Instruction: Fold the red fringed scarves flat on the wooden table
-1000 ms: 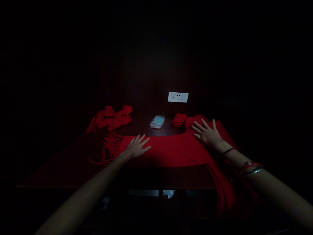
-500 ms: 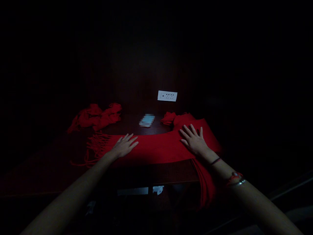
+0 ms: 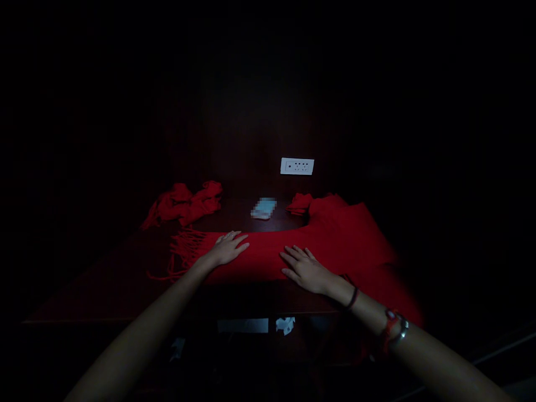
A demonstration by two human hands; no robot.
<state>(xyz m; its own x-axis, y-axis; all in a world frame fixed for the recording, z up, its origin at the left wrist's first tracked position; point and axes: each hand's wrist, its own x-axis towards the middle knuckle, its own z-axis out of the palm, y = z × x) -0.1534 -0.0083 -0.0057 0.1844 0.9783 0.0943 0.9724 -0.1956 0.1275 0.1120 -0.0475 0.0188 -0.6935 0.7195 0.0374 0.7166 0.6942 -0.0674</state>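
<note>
A red fringed scarf [image 3: 263, 254] lies flat across the dark table, its tassels at the left end. My left hand [image 3: 228, 248] rests on it near the fringe, palm down with the fingers spread. Lower on the cloth and to the right, my right hand [image 3: 307, 269] lies palm down at the near edge, fingers stretched out. Toward the right the red cloth widens into a broader, bunched part that runs over the front of the table into shadow. Neither hand grips anything.
A crumpled red cloth [image 3: 188, 205] lies at the back left. Behind the scarf is a pixelated pale blue item [image 3: 263, 208]. A white wall socket [image 3: 297, 166] is above the table [image 3: 121, 268]. Whitish pieces [image 3: 243, 325] show beneath the table edge. Surroundings are very dark.
My right hand has slid left and toward me along the scarf. The red cloth at the right now spreads wider. My left hand stays near the fringe; the whole view has shifted slightly.
</note>
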